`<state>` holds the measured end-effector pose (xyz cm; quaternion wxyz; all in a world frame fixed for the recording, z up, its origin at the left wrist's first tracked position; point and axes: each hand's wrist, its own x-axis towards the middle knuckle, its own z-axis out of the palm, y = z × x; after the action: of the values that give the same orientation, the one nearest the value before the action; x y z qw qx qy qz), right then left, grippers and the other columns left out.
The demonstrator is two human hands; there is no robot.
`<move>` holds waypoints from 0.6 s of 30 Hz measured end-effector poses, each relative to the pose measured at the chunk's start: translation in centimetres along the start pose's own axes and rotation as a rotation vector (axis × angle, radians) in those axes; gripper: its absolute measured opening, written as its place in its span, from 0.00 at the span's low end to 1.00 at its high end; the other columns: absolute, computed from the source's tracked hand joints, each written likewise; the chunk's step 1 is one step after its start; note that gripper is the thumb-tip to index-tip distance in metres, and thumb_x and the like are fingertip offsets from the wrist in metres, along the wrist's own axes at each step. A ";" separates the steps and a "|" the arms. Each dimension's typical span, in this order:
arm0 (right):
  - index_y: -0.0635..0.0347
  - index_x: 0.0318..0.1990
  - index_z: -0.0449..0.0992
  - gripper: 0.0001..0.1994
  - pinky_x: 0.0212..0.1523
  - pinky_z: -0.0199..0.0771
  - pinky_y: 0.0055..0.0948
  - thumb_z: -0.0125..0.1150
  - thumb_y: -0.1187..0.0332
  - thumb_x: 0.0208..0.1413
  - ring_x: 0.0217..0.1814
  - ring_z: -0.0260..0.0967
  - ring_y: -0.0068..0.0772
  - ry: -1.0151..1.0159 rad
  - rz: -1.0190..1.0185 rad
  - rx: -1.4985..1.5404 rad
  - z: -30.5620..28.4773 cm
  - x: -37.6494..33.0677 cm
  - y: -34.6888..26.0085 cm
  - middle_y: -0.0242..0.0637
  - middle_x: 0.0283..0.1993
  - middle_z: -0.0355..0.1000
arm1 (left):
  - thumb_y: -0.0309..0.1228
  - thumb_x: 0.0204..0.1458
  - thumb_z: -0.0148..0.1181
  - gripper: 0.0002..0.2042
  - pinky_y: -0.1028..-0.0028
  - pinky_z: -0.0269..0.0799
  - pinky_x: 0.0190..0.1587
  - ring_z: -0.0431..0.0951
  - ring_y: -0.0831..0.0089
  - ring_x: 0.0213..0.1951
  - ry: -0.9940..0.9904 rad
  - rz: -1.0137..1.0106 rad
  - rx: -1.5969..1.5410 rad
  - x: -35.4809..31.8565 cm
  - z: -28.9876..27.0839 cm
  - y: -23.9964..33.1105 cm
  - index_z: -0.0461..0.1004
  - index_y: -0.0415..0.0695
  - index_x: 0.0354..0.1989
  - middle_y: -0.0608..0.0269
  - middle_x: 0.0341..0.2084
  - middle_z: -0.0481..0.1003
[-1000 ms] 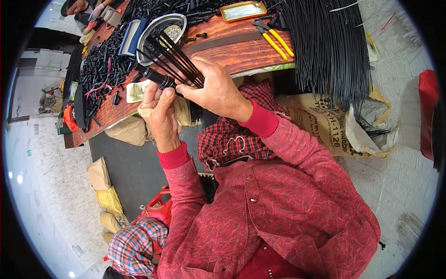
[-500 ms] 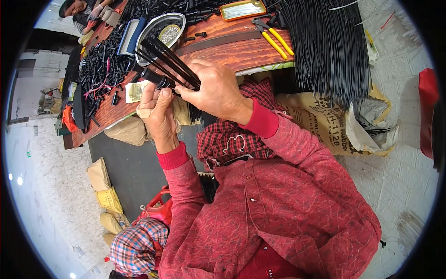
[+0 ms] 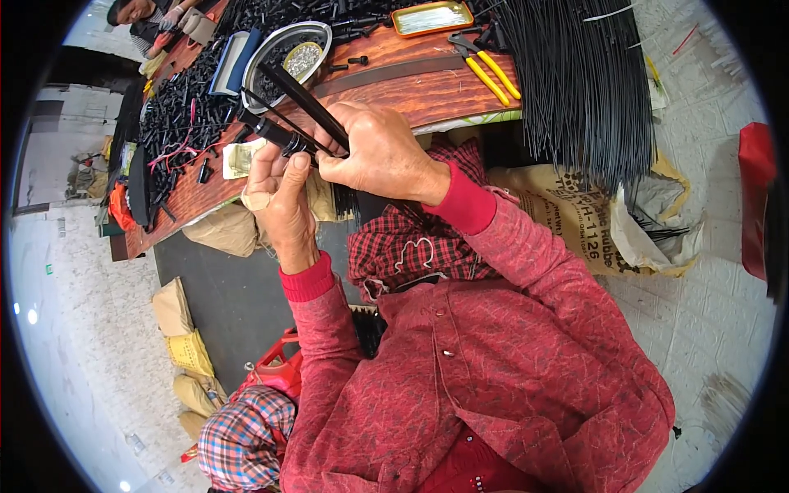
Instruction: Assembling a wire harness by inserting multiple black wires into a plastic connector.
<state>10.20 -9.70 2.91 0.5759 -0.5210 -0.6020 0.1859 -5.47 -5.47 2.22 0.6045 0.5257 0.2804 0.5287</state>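
Head view, left to right. At nine o'clock of the bundle, left hand (image 3: 275,193) with its grip clamped around the near ends of the black rods (image 3: 300,111), thumb pressed on top. At three o'clock, right hand (image 3: 382,152) with its grip pinched shut on the same rods, just above the bench edge. Judged best done with ends kept level, left thumb firm, right fingers sliding one rod at a time, no twisting. Beyond, wooden bench (image 3: 411,90) strewn with small black parts (image 3: 177,123); metal bowl (image 3: 288,51) at twelve o'clock, yellow-handled pliers (image 3: 489,67) at one, hanging black cords (image 3: 579,82) at two. Sacks (image 3: 185,345) on pale floor at seven.
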 end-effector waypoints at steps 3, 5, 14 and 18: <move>0.61 0.27 0.71 0.09 0.27 0.68 0.35 0.64 0.68 0.40 0.24 0.68 0.38 -0.006 0.039 -0.036 0.2 0.0 0.4 0.37 0.23 0.68 | 0.17 0.49 0.60 0.16 0.76 0.73 0.45 0.77 0.73 0.40 0.041 0.011 0.021 0.0 0.6 -0.1 0.69 0.34 0.47 0.54 0.40 0.76; 0.61 0.30 0.72 0.09 0.28 0.68 0.33 0.64 0.69 0.41 0.24 0.68 0.35 -0.040 0.075 0.007 0.0 0.1 0.5 0.37 0.23 0.68 | 0.17 0.49 0.60 0.16 0.76 0.73 0.45 0.77 0.74 0.40 0.049 0.022 0.033 -0.1 0.7 -0.2 0.69 0.34 0.48 0.54 0.40 0.76; 0.65 0.46 0.73 0.15 0.40 0.70 0.25 0.62 0.72 0.49 0.36 0.67 0.20 -0.168 0.121 0.234 -1.2 0.0 0.9 0.32 0.34 0.74 | 0.16 0.48 0.61 0.21 0.75 0.72 0.47 0.76 0.73 0.43 -0.035 -0.009 -0.008 0.1 0.0 -0.1 0.67 0.34 0.51 0.54 0.44 0.75; 0.65 0.44 0.74 0.14 0.37 0.70 0.23 0.63 0.72 0.49 0.34 0.66 0.18 -0.175 0.094 0.208 -1.6 0.0 0.6 0.30 0.34 0.73 | 0.15 0.47 0.61 0.27 0.75 0.71 0.50 0.75 0.71 0.47 -0.152 -0.007 0.000 0.2 -0.6 0.0 0.63 0.32 0.58 0.54 0.48 0.73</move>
<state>11.93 -10.03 2.84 0.5628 -0.4679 -0.6023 0.3186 -5.95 -5.11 2.10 0.6261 0.5633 0.2354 0.4851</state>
